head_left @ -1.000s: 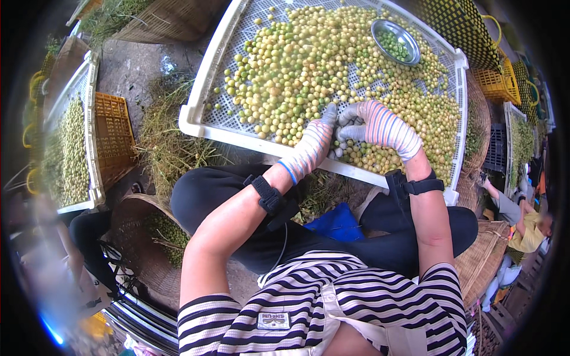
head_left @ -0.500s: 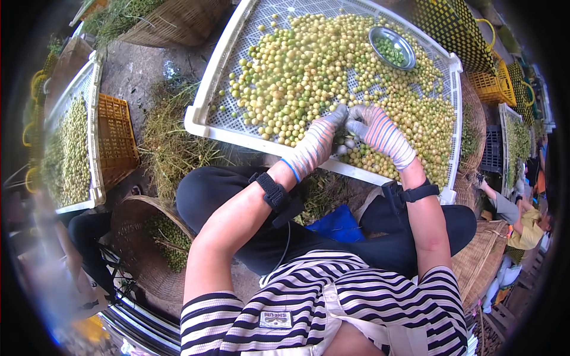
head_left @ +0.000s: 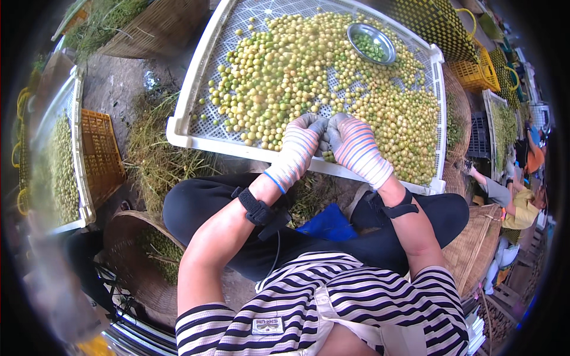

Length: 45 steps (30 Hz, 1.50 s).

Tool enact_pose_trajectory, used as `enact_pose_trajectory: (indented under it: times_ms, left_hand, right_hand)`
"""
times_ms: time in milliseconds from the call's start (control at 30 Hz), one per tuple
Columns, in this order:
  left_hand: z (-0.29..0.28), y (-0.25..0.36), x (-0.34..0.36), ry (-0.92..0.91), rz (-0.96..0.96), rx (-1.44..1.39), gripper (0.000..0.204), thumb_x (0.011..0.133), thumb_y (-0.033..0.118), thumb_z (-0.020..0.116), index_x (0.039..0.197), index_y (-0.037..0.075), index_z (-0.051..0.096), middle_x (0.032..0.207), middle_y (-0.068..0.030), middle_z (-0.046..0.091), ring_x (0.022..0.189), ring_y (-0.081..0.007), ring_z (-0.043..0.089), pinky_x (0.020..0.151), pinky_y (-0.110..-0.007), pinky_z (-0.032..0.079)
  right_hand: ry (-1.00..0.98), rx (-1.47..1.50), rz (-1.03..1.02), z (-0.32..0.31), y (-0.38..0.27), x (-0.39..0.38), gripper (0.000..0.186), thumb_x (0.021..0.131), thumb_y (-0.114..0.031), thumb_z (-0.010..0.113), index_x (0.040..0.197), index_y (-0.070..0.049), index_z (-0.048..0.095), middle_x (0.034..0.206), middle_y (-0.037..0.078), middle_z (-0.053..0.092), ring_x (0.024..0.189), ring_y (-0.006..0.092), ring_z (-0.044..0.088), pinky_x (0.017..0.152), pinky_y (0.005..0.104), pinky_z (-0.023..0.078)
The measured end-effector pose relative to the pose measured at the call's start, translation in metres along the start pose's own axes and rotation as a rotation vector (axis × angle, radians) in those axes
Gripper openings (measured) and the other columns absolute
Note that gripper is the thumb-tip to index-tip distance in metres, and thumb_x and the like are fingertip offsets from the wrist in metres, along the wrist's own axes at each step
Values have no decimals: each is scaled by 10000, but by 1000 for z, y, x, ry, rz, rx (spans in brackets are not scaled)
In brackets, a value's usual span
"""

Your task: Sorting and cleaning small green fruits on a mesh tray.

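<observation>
My left hand (head_left: 300,142) and my right hand (head_left: 355,147), both in thin striped work gloves with grey fingertips, meet over the near edge of a white plastic mesh tray (head_left: 219,144). Fingers of both hands are bent and pressed together, tip against tip; whatever is between them is hidden. Spread across the tray are many small round yellow-green fruits (head_left: 279,74), some just beyond my fingers and more beside my right hand. At the far right of the tray, a shallow metal bowl (head_left: 356,37) sits on the fruits with small green pieces (head_left: 373,48) in it.
Dry stems (head_left: 155,148) lie left of the tray. Beyond them an orange crate (head_left: 101,155) stands by another fruit tray (head_left: 77,142). Wicker baskets stand lower left (head_left: 127,261) and upper left (head_left: 160,28). A blue cloth (head_left: 328,224) lies between my legs. Another person (head_left: 522,207) sits far right.
The whole view has shifted, so the tray appears further left. My right hand has drawn in toward the left one and nearer to me, its fingers now curled tighter.
</observation>
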<state>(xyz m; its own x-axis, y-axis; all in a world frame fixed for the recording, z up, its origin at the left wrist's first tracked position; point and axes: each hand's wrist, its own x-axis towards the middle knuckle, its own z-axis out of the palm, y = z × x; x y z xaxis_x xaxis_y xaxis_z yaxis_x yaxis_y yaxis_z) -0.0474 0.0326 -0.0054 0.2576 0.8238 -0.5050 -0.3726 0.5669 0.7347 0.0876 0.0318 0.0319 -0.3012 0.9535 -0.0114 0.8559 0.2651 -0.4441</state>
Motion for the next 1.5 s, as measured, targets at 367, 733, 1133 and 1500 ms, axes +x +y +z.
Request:
enact_pose_trajectory:
  times_ms: [367,733,1133,1500]
  left_hand:
    - [-43,47,10,109,114,-235,153,914,158,521,966,32,591,725,-24,597,531,-81,511,456,-183,385]
    - [-36,39,20,111,60,-316,156,898,163,502,953,37,576,747,-26,584,559,-103,509,478,-201,390]
    - [-23,8,25,110,-169,-306,205,914,257,503,900,71,588,727,-4,586,548,-106,516,472,-217,388]
    - [-29,7,23,93,-175,-364,246,935,275,478,944,51,579,747,-8,590,577,-114,529,476,-212,386]
  right_hand:
    - [-760,-252,-186,-18,-23,10,293,840,-344,534,830,-88,675,737,164,636,730,344,633,687,439,508]
    - [-424,-244,-232,6,60,82,120,724,-142,622,801,-131,714,901,110,651,899,284,609,800,368,486]
    - [-84,-441,-54,48,51,131,158,794,-195,577,840,-68,659,885,154,642,813,330,630,724,428,504]
    - [-182,-378,-26,20,51,128,167,749,-148,598,899,-101,656,934,157,608,846,335,611,748,430,489]
